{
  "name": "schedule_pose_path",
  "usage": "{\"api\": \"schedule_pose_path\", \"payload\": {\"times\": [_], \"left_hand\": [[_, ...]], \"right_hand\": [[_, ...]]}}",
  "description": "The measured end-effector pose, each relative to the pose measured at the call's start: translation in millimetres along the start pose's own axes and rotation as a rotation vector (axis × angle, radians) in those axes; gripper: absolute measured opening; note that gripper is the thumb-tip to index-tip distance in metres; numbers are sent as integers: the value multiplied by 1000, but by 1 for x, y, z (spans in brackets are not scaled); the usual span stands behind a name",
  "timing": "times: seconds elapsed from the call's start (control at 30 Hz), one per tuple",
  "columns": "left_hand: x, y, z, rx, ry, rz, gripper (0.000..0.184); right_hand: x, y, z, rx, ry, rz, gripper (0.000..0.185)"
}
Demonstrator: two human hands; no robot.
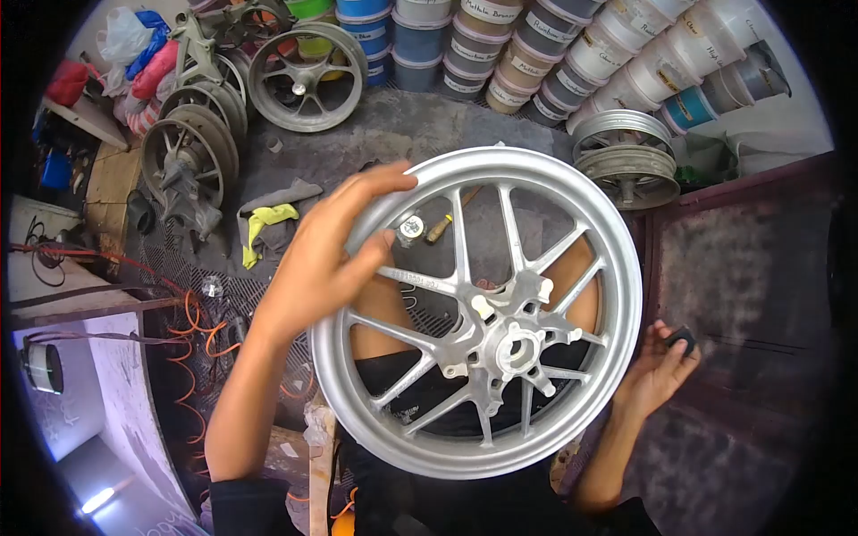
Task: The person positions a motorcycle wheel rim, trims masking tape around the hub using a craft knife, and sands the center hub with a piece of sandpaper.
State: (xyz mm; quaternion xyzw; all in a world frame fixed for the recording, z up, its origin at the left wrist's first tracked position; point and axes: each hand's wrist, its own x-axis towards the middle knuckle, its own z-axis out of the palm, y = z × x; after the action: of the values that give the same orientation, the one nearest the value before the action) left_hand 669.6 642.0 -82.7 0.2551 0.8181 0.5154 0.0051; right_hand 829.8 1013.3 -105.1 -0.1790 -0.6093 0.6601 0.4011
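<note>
A silver motorcycle wheel rim (620, 241) with several spokes and a bare hub (517, 350) sits tilted over the person's lap. My left hand (323, 255) is over the rim's upper left side, its fingers stretched out and the thumb spread apart from them. It overlaps the rim there; whether it bears any weight cannot be made out. Right of the wheel, my right hand (655, 375) is closed on a small black pad (682, 339), pinched between fingers and thumb. That hand is apart from the rim. What supports the wheel underneath is hidden.
Other wheels (308, 79) stand at the back left, and two more rims (624, 161) are stacked at the right. Labelled paint tubs (420, 40) line the back. A screwdriver (438, 230), a grey cloth (286, 195) and coiled orange hose (188, 314) lie on the floor.
</note>
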Motion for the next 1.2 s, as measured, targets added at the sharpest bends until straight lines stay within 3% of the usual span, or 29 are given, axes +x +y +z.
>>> {"api": "schedule_pose_path", "payload": {"times": [0.07,0.13,0.17,0.23,0.3,0.5,0.6,0.7,0.83,1.0,1.2], "left_hand": [[-6,32,2,202,157,63,35],[-27,67,18,-39,21,-67,37],[-33,80,28,-24,-56,52,42],[-49,94,50,-213,-193,66,42],[-66,95,67,-304,-156,77,35],[-94,86,78,-288,22,145,22],[-96,83,81,-190,150,224,25],[-87,81,72,-178,137,188,32],[-86,73,41,29,201,79,32],[-99,48,20,171,311,-70,28],[-101,38,25,154,333,-25,35]], "right_hand": [[12,-20,2,-12,-271,-139,15],[-4,-50,29,-45,-617,-115,16],[-11,-60,42,-57,-794,-101,17],[-10,-62,60,-174,-1226,-257,21],[-17,-59,74,-138,-1389,-193,19],[-35,-58,88,-132,-1371,3,18],[-47,-62,98,-148,-1234,98,14],[-43,-64,101,-225,-1188,-47,10],[-20,-60,119,-710,-1208,-555,17],[-10,-50,131,-755,-1315,-724,28],[-7,-46,138,-809,-1345,-751,30]]}}
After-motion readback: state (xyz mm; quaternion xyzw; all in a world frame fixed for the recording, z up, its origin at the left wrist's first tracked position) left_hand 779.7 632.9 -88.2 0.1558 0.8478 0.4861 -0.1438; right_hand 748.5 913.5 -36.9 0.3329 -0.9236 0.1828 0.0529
